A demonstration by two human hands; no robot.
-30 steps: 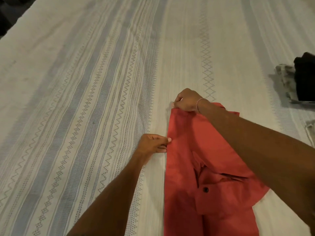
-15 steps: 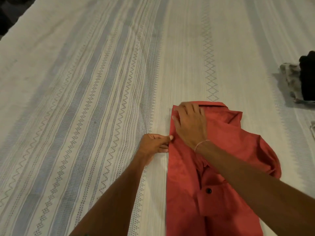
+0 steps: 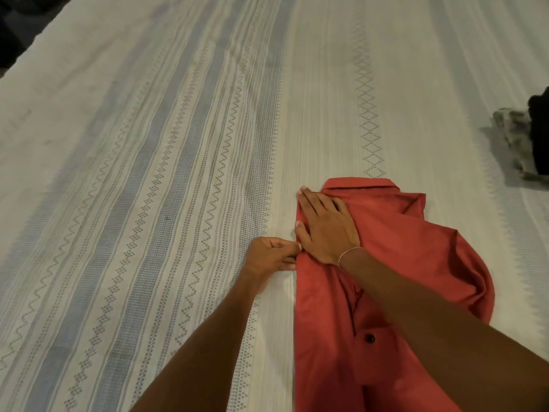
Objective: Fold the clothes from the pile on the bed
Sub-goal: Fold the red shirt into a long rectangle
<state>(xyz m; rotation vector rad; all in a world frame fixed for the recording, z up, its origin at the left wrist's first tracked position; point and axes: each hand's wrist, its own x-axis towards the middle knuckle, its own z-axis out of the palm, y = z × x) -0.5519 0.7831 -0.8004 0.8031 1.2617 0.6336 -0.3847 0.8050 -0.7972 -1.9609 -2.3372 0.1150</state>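
**Red shirt pinned flat on the bed**

The red shirt (image 3: pixel 401 263) lies on the striped bed (image 3: pixel 148 173). My right hand (image 3: pixel 325 230) presses flat on its folded left edge, fingers straight. My left hand (image 3: pixel 271 257) pinches that edge just beside. Dark clothes (image 3: pixel 539 135) sit well right of the shirt.

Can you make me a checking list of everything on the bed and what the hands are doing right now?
Surface: bedspread, white with blue-grey woven stripes.
Job's things: red shirt, partly folded, collar at the far end, black button showing.
Clutter: dark garment on a patterned cloth, far right.
Hands: left hand pinches the shirt's left edge; right hand presses flat on the shirt, a bracelet on its wrist.
Cables: nothing seen.
Surroundings: dark floor, top left.
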